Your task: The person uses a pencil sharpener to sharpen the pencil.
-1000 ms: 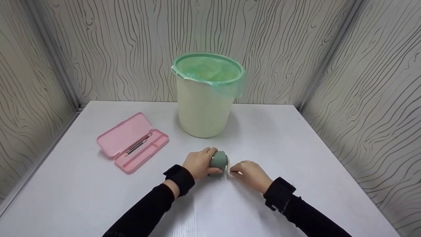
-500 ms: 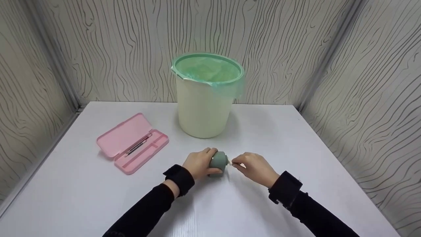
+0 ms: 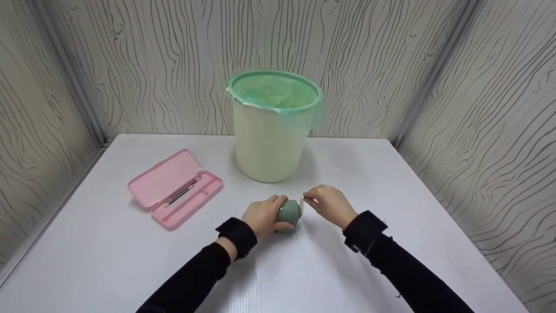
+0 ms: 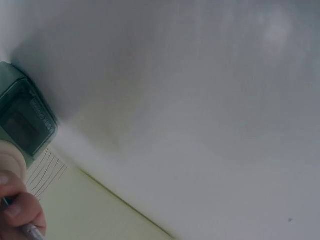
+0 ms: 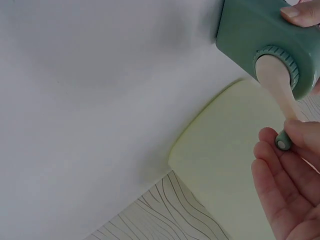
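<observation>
A green pencil sharpener (image 3: pixel 288 213) with a cream crank (image 3: pixel 301 205) is on its side over the white table, gripped by my left hand (image 3: pixel 262 216). On the crank side, my right hand (image 3: pixel 331 204) pinches the crank's green knob (image 5: pixel 283 141) between thumb and index finger, the other fingers extended beside it. The left wrist view shows the sharpener's clear shavings drawer (image 4: pixel 27 120) and a cream round part (image 4: pixel 11 159). Fingers (image 4: pixel 22 205) there lie by a thin silvery rod (image 4: pixel 32 232), only partly visible; its kind is unclear.
A pale bin (image 3: pixel 269 148) with a green rim and bag liner stands behind my hands. To the left lies an unfolded pink pencil case (image 3: pixel 186 213) holding a couple of pencils (image 3: pixel 180 195). Patterned wall panels (image 3: pixel 173 65) enclose the white table (image 3: pixel 369 269) on three sides.
My right hand has swung the crank from pointing down, past the side, to pointing up. My left hand and the sharpener have stayed in place.
</observation>
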A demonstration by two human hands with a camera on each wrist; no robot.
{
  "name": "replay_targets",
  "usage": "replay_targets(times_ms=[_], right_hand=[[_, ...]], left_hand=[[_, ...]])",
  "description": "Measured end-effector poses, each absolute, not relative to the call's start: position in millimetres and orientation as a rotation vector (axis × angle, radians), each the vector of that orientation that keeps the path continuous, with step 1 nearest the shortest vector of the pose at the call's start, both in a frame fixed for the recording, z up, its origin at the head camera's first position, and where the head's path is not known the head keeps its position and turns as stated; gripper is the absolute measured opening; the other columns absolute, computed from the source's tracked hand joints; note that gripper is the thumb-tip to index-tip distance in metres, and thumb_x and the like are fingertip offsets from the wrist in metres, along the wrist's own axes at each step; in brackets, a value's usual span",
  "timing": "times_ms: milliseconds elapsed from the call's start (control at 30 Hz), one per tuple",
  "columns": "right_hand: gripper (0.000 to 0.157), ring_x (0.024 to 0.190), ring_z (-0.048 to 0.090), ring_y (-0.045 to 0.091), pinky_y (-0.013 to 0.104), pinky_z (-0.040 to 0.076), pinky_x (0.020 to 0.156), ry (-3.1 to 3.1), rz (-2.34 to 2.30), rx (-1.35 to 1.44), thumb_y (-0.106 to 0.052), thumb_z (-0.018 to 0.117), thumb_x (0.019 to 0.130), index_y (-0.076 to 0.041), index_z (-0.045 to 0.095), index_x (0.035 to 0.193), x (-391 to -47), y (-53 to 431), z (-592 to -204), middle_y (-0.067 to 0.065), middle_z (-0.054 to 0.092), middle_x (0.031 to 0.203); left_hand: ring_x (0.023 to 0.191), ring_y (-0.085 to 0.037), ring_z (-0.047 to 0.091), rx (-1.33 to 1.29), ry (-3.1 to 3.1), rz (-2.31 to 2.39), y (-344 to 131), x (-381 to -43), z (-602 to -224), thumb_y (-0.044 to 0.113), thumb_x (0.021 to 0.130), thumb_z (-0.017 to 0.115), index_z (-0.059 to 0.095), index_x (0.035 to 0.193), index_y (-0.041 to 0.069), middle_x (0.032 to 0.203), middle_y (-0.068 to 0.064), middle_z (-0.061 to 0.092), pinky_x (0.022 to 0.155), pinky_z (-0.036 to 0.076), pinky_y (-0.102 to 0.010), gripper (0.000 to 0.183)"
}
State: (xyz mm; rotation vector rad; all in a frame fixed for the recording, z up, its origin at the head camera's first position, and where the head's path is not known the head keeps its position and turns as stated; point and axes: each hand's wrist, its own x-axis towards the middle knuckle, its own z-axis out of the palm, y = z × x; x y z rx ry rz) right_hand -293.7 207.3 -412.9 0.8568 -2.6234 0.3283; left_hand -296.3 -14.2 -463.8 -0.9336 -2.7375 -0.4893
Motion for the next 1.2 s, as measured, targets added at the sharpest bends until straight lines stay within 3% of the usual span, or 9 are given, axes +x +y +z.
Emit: replay_targets(times_ms=[567, 767, 1000, 1200], right_hand=[[0.007, 0.08, 0.073, 0.026, 0.041, 0.058, 0.073, -2.683, 0.24, 0.789, -0.006, 0.073, 0.091, -0.008, 0.08, 0.09, -312.1, 200.0, -436.5, 0.007, 0.079, 0.083], [0.013, 0.086, 0.075, 0.027, 0.041, 0.06, 0.078, -2.763, 0.281, 0.779, -0.008, 0.075, 0.09, -0.006, 0.082, 0.101, -311.2, 200.8, -446.8, 0.009, 0.081, 0.092], [0.007, 0.074, 0.073, 0.023, 0.037, 0.057, 0.069, -2.78, 0.296, 0.845, -0.002, 0.075, 0.087, -0.006, 0.079, 0.082, -304.2, 203.4, -457.7, 0.006, 0.078, 0.079], [0.007, 0.08, 0.077, 0.023, 0.036, 0.06, 0.073, -2.782, 0.38, 0.912, -0.005, 0.076, 0.087, -0.006, 0.082, 0.091, -292.1, 206.9, -465.1, 0.008, 0.081, 0.086]], left_hand=[[0.089, -0.021, 0.071, -0.944, -2.714, -0.489, -15.3, -295.3, -463.5, 0.054, 0.087, 0.075, 0.055, 0.13, 0.012, 0.112, -0.007, 0.07, 0.075, 0.06, -0.037, 0.063], [0.089, -0.021, 0.071, -0.938, -2.696, -0.488, -14.2, -293.5, -463.5, 0.054, 0.087, 0.076, 0.056, 0.13, 0.012, 0.111, -0.007, 0.07, 0.075, 0.06, -0.036, 0.063], [0.09, -0.022, 0.071, -0.942, -2.709, -0.526, -13.8, -292.9, -462.2, 0.052, 0.087, 0.076, 0.055, 0.131, 0.011, 0.112, -0.008, 0.069, 0.077, 0.06, -0.037, 0.063], [0.091, -0.022, 0.071, -0.924, -2.732, -0.504, -13.9, -293.1, -463.5, 0.052, 0.087, 0.076, 0.055, 0.133, 0.011, 0.114, -0.008, 0.069, 0.078, 0.06, -0.036, 0.065]])
